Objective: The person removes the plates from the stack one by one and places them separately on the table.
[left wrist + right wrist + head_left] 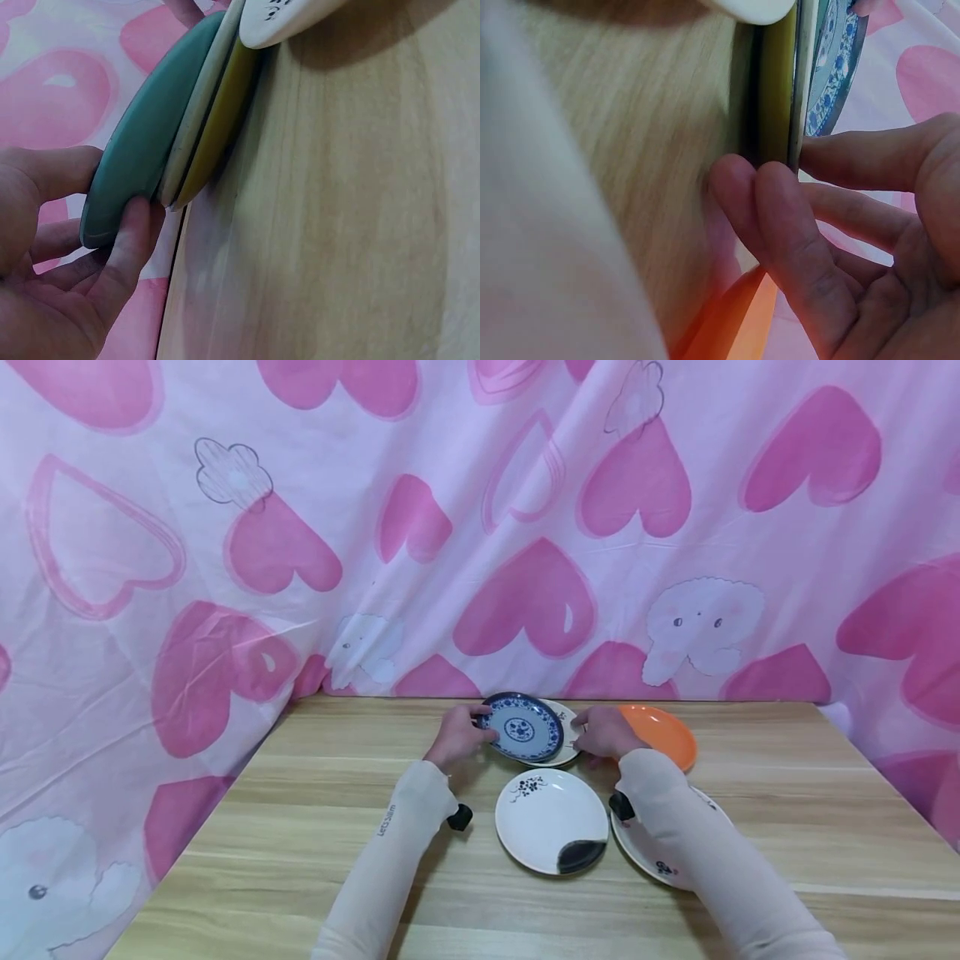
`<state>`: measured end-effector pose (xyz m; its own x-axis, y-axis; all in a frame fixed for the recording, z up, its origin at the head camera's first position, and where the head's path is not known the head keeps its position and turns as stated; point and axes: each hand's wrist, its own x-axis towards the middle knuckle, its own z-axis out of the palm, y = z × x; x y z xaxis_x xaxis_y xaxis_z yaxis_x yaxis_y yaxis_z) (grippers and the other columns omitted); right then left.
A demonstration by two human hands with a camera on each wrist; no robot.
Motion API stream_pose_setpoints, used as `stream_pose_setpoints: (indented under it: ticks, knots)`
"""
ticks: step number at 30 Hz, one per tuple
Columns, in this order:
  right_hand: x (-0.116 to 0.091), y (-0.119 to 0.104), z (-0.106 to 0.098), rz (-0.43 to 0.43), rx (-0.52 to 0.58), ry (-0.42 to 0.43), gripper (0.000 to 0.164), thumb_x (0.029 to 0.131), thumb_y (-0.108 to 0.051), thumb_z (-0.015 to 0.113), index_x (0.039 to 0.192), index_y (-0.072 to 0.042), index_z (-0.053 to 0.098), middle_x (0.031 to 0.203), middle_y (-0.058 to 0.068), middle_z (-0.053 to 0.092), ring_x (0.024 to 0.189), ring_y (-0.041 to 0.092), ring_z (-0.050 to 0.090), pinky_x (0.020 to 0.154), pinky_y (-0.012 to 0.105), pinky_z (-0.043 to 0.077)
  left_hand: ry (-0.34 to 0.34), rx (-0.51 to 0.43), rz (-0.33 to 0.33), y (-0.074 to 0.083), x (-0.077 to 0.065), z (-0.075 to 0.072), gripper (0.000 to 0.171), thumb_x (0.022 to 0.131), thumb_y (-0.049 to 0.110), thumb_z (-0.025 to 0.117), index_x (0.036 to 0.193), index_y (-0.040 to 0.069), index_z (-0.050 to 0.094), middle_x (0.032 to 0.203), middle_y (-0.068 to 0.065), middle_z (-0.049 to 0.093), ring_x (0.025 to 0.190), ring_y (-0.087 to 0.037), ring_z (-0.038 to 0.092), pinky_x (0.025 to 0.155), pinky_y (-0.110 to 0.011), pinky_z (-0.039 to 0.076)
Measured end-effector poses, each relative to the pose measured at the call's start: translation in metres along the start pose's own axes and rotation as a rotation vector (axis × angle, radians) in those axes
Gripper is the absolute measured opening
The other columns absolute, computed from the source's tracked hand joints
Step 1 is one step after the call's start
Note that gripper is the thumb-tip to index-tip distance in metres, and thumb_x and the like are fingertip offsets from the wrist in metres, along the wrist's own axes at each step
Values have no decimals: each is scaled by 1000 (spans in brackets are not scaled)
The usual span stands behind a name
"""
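Observation:
My left hand (459, 735) pinches the left rim of a blue-and-white patterned plate (519, 727), thumb on one face and fingers on the other. The plate's teal underside (146, 135) shows in the left wrist view, tilted off the stack at the hand's side. Beneath it lies a cream plate (573, 745) with a small dark print, stacked on a plate with a yellow underside (776, 90). At the right edge of this stack my right hand (606, 732) pinches the cream plate's rim, its fingertips also against the yellow underside.
An orange plate (663, 737) lies to the right, beside the right hand. Nearer on the wooden table (300, 827) sit a white plate with a black patch (547, 814) and another printed white plate (645, 852), partly covered by the right sleeve. A heart-print curtain (525, 485) hangs behind.

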<state>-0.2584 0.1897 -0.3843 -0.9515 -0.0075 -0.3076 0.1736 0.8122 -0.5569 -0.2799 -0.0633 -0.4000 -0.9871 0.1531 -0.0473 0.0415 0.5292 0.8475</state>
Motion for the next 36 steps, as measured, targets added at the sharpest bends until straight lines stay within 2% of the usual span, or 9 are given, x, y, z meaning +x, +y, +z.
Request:
stream_pose_setpoints:
  ticks: [4, 10, 19, 23, 26, 30, 36]
  knots:
    - [-1, -1, 0, 7, 4, 4, 51, 91, -10, 70, 140, -5, 58, 107, 16, 69, 64, 21, 66, 58, 25, 54, 9, -12, -11, -1, 0, -2, 54, 83, 5, 77, 135, 9, 62, 138, -17, 61, 110, -24, 62, 89, -31, 58]
    - [1, -1, -1, 27, -22, 3, 51, 92, -13, 70, 141, -7, 58, 85, 10, 67, 62, 20, 65, 58, 25, 51, 41, -32, -19, -1, 1, -3, 57, 81, -1, 77, 136, 8, 62, 139, -17, 60, 114, -25, 60, 96, -35, 57]
    - [1, -2, 0, 53, 9, -2, 50, 92, -12, 70, 140, -7, 58, 88, 11, 66, 62, 21, 63, 57, 25, 50, 94, -48, 22, -2, 0, -1, 60, 78, -5, 78, 135, 7, 62, 142, -17, 58, 121, -29, 61, 100, -36, 56]
    - [0, -2, 0, 47, 23, -1, 51, 91, -10, 70, 141, -6, 58, 92, 12, 68, 62, 21, 64, 57, 25, 52, 112, -41, 28, -1, 0, -1, 62, 78, -7, 77, 135, 9, 62, 141, -17, 58, 116, -28, 62, 94, -33, 59]
    - [0, -2, -1, 41, 21, 2, 51, 92, -10, 70, 141, -6, 57, 97, 13, 68, 61, 21, 64, 56, 25, 53, 126, -38, 28, 0, -1, -1, 63, 78, -8, 77, 136, 12, 63, 144, -15, 56, 106, -25, 63, 81, -28, 60]
    - [-1, -2, -1, 45, 21, 7, 51, 92, -11, 69, 141, -6, 57, 104, 15, 67, 61, 21, 63, 56, 25, 53, 144, -32, 34, 2, -3, -2, 63, 79, -7, 77, 136, 15, 63, 150, -13, 53, 90, -21, 61, 66, -23, 54]
    - [-3, -3, -1, 54, 32, 1, 51, 91, -10, 70, 140, -5, 58, 117, 18, 67, 65, 22, 65, 60, 26, 55, 173, -16, 53, 2, -6, -3, 63, 79, -6, 78, 135, 17, 64, 149, -12, 55, 79, -15, 60, 62, -20, 51]
